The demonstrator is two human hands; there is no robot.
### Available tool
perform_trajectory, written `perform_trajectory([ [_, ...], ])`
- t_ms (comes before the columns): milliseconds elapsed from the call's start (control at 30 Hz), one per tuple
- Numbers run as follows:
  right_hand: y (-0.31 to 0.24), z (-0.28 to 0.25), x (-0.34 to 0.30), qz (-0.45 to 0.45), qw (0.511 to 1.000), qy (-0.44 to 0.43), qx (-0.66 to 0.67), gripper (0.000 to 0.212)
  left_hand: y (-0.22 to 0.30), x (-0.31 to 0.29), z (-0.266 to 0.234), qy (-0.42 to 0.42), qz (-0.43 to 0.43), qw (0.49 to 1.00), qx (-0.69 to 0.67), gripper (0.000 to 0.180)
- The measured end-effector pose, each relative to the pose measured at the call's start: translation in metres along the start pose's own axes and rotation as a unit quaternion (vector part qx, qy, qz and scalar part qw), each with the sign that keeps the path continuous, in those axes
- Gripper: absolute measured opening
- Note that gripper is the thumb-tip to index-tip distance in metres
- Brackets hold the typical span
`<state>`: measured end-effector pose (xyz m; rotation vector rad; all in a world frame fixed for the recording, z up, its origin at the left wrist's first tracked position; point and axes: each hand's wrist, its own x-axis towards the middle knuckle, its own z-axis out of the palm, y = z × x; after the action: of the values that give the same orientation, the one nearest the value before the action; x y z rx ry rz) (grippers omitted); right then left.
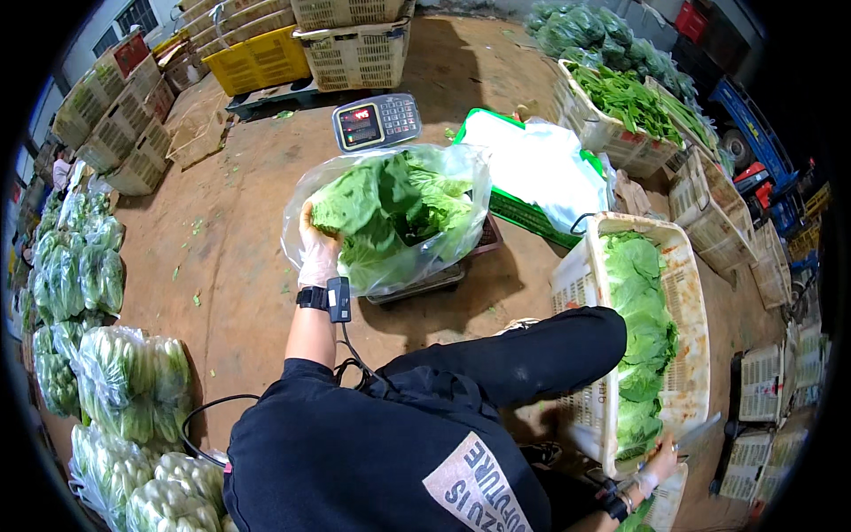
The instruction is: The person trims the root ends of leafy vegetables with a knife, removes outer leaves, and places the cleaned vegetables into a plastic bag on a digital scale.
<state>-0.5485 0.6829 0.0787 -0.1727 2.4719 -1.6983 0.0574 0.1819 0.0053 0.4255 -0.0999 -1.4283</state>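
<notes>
My left hand (319, 244), in a thin clear glove, reaches into the left side of an open clear plastic bag (474, 173). Its fingers curl round a large green leafy lettuce (350, 199), and more lettuce leaves lie in the bag. Beneath the bag a low scale platform (417, 288) partly shows; its keypad display (377, 122) stands just beyond. Down at the lower right, my right hand (658, 465) grips a knife (700, 430), blade pointing up and right. That hand is at the near end of a white crate (694, 293) holding a row of lettuce heads (640, 328).
A green crate (523, 213) with white plastic bags (536, 160) stands ahead to the right. Behind it are crates of leafy greens (625, 102). Bagged vegetables (133, 372) line the left floor. Stacked crates (350, 53) stand at the back. A cable (208, 403) runs beside my left side.
</notes>
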Motion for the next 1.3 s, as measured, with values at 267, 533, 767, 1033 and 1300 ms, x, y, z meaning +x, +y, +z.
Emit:
perform_trajectory([
  [267, -0.192, 0.272, -0.120, -0.184, 0.943, -0.262, 0.097, 0.046, 0.008, -0.026, 0.131, -0.245, -0.135, 0.886, 0.371, 0.050],
  [533, -0.260, 0.494, -0.202, -0.367, 0.829, -0.395, -0.145, 0.082, -0.092, 0.060, 0.181, -0.455, -0.367, 0.424, 0.692, 0.057],
  [767, -0.248, 0.515, -0.157, 0.043, 0.797, -0.515, 0.314, 0.006, -0.166, 0.120, 0.214, -0.505, -0.369, 0.476, 0.618, 0.054],
  [1033, -0.252, 0.498, -0.140, 0.064, 0.711, -0.604, 0.354, 0.009, -0.187, 0.111, 0.191, -0.497, -0.053, 0.396, 0.770, 0.039],
  [1300, -0.254, 0.505, -0.144, 0.101, 0.713, -0.587, 0.369, 0.013, -0.180, 0.069, 0.104, -0.418, 0.160, 0.145, 0.882, 0.075],
])
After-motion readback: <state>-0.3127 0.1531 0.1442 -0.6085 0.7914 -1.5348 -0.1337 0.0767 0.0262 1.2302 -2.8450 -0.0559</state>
